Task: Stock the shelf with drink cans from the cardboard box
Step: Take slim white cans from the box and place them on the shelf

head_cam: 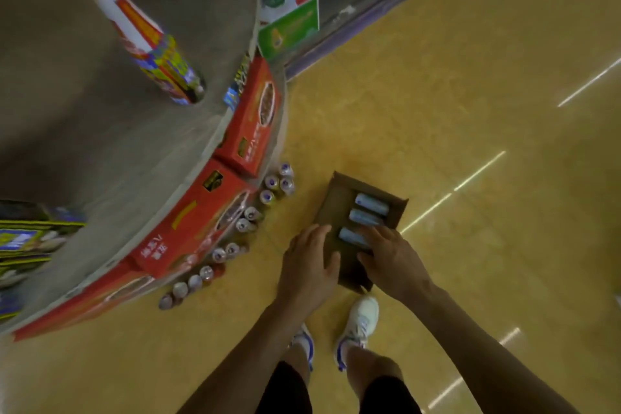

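3 cans (364, 217) lie on their sides in the cardboard box (336, 202), parallel, long axes running across the person's front; the nearest can (349, 236) sits directly under the right hand (391, 259), whose fingers curl over its right half while the thumb lies on the near side, a grip across the body and not along it; the other 2 lie just beyond those fingertips. The left hand (309, 262) hangs to the left of the grip, at the box's left wall, fingers straight and holding nothing; whether it touches the cardboard cannot be told. Further left of the grip, well apart from the box, standing cans (250, 213) line the foot of the shelf (100, 144), below red cartons (201, 222). The carry therefore probably runs leftward across the body; the left hand is nearer that row, so a hand-over or a second pick may suit it.
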The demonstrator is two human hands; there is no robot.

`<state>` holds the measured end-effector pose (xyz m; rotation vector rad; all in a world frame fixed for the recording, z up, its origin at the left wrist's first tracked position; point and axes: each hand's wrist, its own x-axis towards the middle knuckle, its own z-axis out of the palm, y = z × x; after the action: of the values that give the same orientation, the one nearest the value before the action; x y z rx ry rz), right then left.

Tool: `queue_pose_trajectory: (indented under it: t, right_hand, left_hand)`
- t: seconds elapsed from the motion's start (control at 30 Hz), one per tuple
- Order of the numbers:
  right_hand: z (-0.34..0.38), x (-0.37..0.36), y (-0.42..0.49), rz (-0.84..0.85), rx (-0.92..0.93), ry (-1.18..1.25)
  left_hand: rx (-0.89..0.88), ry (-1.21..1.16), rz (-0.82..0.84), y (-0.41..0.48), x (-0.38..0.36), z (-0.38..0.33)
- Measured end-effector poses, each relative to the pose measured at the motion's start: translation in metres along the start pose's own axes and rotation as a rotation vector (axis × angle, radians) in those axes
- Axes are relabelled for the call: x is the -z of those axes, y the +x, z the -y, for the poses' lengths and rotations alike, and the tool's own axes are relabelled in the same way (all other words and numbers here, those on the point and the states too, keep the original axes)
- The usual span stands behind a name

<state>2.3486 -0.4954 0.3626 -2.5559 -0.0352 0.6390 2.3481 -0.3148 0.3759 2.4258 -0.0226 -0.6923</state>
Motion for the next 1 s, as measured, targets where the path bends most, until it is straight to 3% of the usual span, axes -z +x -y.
queue_pose_trajectory:
  t: [0.2, 0.6, 0.87, 1.0]
  right_hand:
    - [-0.064, -0.061, 0.040, 0.034, -0.108, 0.049]
    - [-0.192, -0.275, 0.180, 0.182, -0.236, -0.057]
    - [-0.254, -0.374, 0.252, 0.352, -0.282, -0.171]
    - [-0.277, -0.400, 0.277, 0.341, -0.274, -0.284]
  left_hand:
    - [0.018, 0.011, 0.079, 0.060, -0.074, 0.036]
    - [-0.084, 0.147, 0.209, 0.232, -0.243, 0.176]
    - [-0.099, 0.205, 0.365, 0.302, -0.300, 0.229]
    - [-0.071, 0.251, 0.442, 0.326, -0.310, 0.243]
